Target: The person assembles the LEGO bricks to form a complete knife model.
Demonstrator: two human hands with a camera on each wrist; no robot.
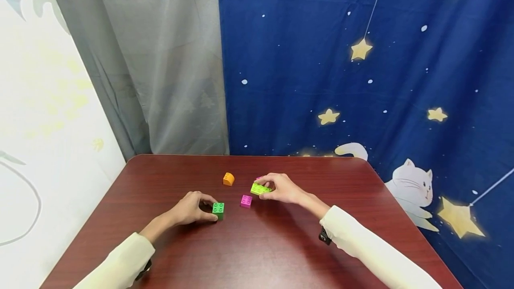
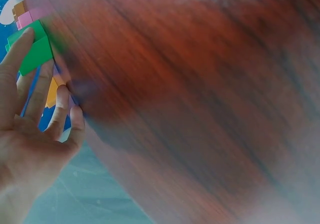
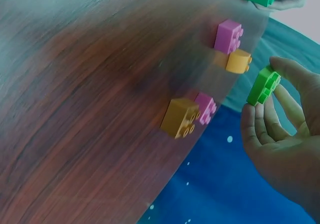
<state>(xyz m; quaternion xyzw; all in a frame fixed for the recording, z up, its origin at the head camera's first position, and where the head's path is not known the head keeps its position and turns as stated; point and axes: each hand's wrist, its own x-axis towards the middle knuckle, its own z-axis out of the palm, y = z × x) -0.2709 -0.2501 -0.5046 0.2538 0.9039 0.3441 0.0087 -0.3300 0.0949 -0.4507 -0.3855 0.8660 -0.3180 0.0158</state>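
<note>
At the dark red counter (image 1: 249, 253), the left hand (image 1: 190, 208) pinches a green square plastic brick (image 1: 218, 209) and the right hand (image 1: 283, 188) a lime-green oblong plastic brick (image 1: 259, 189), picking-up apparently in hand, the next move calling for steady grips.

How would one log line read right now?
left hand: holds green block; right hand: holds lime block; magenta block: between hands

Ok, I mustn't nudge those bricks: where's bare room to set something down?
The table is bare closest in, between the sleeves, and along its far edge left of the orange brick or right of the right hand. It's crowded mid-table: a magenta brick between that hand and the left hand, two more bricks behind the right.
</note>
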